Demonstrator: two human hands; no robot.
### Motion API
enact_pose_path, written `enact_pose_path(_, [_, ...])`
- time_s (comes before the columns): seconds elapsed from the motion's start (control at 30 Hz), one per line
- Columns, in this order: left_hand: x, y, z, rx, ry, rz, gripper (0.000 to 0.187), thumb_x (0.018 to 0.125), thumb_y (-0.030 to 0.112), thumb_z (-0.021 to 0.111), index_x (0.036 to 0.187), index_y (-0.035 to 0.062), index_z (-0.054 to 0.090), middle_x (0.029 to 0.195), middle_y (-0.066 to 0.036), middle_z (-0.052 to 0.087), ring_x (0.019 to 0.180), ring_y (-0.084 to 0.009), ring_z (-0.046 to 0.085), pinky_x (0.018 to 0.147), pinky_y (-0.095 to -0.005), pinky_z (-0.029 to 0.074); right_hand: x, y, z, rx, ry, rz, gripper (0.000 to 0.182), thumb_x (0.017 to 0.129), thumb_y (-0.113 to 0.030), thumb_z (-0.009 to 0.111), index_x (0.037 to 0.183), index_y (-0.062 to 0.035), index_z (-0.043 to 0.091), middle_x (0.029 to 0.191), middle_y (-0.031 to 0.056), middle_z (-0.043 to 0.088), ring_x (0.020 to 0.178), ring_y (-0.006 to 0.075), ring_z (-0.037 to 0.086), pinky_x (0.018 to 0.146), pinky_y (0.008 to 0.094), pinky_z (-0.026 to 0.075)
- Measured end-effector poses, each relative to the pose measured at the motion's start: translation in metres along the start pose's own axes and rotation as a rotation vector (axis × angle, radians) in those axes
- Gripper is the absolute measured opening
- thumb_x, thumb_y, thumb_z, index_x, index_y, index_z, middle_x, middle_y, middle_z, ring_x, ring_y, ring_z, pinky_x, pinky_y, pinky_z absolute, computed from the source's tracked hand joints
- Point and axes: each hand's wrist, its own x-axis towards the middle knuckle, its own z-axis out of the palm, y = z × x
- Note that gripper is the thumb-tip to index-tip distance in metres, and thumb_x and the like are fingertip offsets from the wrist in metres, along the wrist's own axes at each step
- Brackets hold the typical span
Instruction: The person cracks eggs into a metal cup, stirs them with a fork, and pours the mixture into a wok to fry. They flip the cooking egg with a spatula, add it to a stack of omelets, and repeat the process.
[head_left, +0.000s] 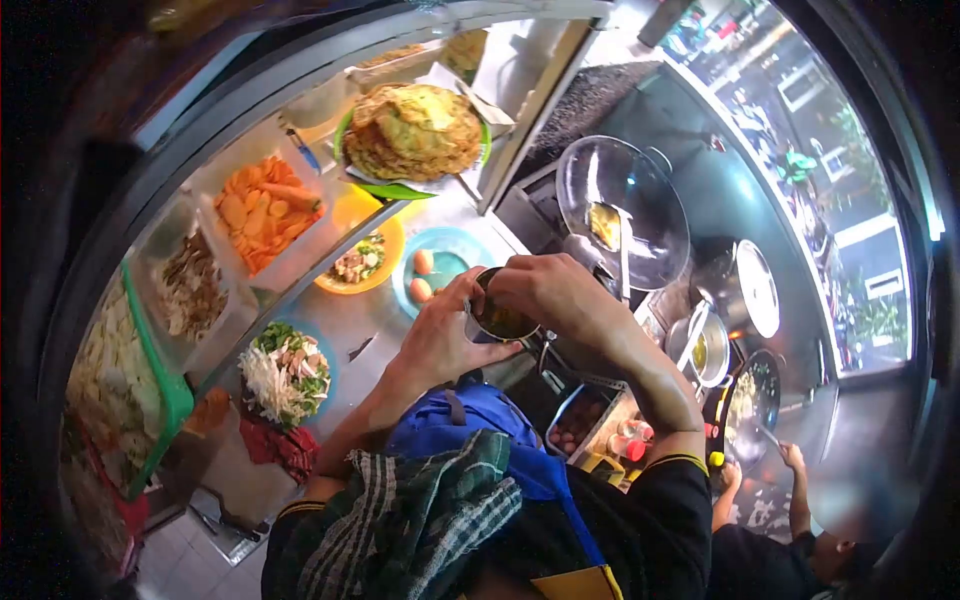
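My left hand (438, 335) wraps around a metal cup (508, 322) in front of my chest. Over the cup's mouth is my right hand (552, 290), fingers bent together at the rim; whatever they pinch is hidden. Just beyond lies a light blue plate (470, 245) with several brown eggs (423, 262). An orange bowl (398, 238) of chopped food stands to its left. Nearer me on the left, a plate holds white shreds, greens and meat pieces (285, 372).
Ahead right, a large wok (650, 190) holds a ladle (605, 225). Tubs of sliced carrots (262, 212) and shredded food (195, 285) line the left. Fried omelettes (412, 130) are stacked behind. At right, a co-worker's hands (790, 456) work at another wok (765, 385).
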Motion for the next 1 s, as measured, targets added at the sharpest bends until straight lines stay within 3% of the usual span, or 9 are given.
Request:
enact_pose_path(0.13, [0.015,0.007,0.01,0.016,-0.095,-0.007,0.096,0.064,0.033,0.092,0.138,-0.0023,0.043,0.1,-0.011,0.058,0.094,-0.0265,0.061,0.087,-0.0394,0.049,-0.018,0.034,0.008,-0.081,0.181,-0.155,0.012,0.09,-0.019,0.061,0.097,-0.0125,0.069,0.095,0.0075,0.066,0.093,0.0279,0.064,0.089,0.0389,0.049])
enact_pose_path(0.27, [0.031,0.006,0.026,0.021,-0.104,0.054,0.101,0.062,0.036,0.095,0.141,0.0018,0.042,0.096,-0.007,0.055,0.089,-0.0214,0.057,0.085,-0.035,0.049,-0.035,0.045,-0.001,-0.226,0.132,0.082,0.014,0.087,-0.02,0.065,0.099,-0.0145,0.068,0.095,0.005,0.065,0.096,0.0243,0.062,0.088,0.0387,0.046])
enact_pose_path(0.33, [0.04,0.014,0.031,0.007,-0.203,-0.003,0.092,0.064,0.03,0.092,0.137,-0.002,0.045,0.105,-0.014,0.06,0.098,-0.0307,0.061,0.087,-0.0403,0.049,-0.048,0.048,-0.005,-0.214,0.254,0.001,0.021,0.087,-0.018,0.065,0.107,-0.0132,0.065,0.093,0.0057,0.065,0.093,0.0263,0.063,0.086,0.0407,0.046])
enact_pose_path(0.47, [0.053,0.013,0.057,-0.146,-0.304,0.015,0.08,0.065,0.03,0.091,0.128,-0.0005,0.053,0.126,-0.02,0.06,0.112,-0.0356,0.062,0.094,-0.042,0.05,-0.063,0.047,-0.006,0.276,0.289,-0.151,0.031,0.085,-0.015,0.066,0.115,-0.0095,0.063,0.095,0.0107,0.064,0.093,0.0338,0.064,0.081,0.0448,0.05])
enact_pose_path(0.5, [0.058,0.021,0.062,-0.023,-0.293,0.03,0.079,0.062,0.038,0.093,0.123,0.0062,0.056,0.122,-0.017,0.063,0.116,-0.0292,0.063,0.094,-0.0387,0.051,-0.066,0.057,-0.003,0.21,0.325,-0.124,0.029,0.085,-0.015,0.066,0.113,-0.0087,0.063,0.097,0.012,0.065,0.093,0.0349,0.064,0.081,0.0449,0.051])
enact_pose_path(0.67, [0.068,0.007,0.088,0.068,-0.202,0.165,0.096,0.063,0.037,0.092,0.139,0.0083,0.042,0.127,-0.017,0.059,0.115,-0.0356,0.062,0.096,-0.0439,0.05,-0.089,0.076,0.018,0.174,0.657,0.364,0.013,0.092,-0.013,0.06,0.1,-0.0031,0.059,0.084,0.0196,0.065,0.082,0.0426,0.064,0.071,0.0468,0.051])
enact_pose_path(0.73, [0.07,0.001,0.095,0.064,-0.134,0.241,0.097,0.063,0.037,0.092,0.139,0.0066,0.04,0.129,-0.018,0.058,0.115,-0.0359,0.061,0.096,-0.0436,0.05,-0.1,0.073,0.013,0.533,0.57,0.363,0.012,0.097,-0.013,0.058,0.1,-0.0014,0.059,0.08,0.019,0.064,0.072,0.0362,0.065,0.067,0.041,0.051])
enact_pose_path(0.83, [0.069,-0.008,0.105,0.027,-0.1,0.239,0.101,0.062,0.031,0.093,0.141,0.0053,0.037,0.129,-0.018,0.058,0.116,-0.0358,0.061,0.096,-0.0436,0.05,-0.098,0.099,0.035,0.287,0.909,0.366,0.01,0.096,-0.011,0.057,0.1,-0.0025,0.061,0.076,0.0183,0.063,0.07,0.0312,0.066,0.064,0.0378,0.051])
enact_pose_path(1.0, [0.069,-0.009,0.117,0.089,-0.043,0.229,0.102,0.061,0.027,0.094,0.142,0.0048,0.035,0.13,-0.017,0.058,0.118,-0.0343,0.06,0.098,-0.0437,0.05,-0.104,0.096,0.043,0.621,0.652,0.369,0.013,0.097,-0.015,0.059,0.101,-0.0032,0.063,0.077,0.0176,0.065,0.073,0.037,0.066,0.07,0.0401,0.053])
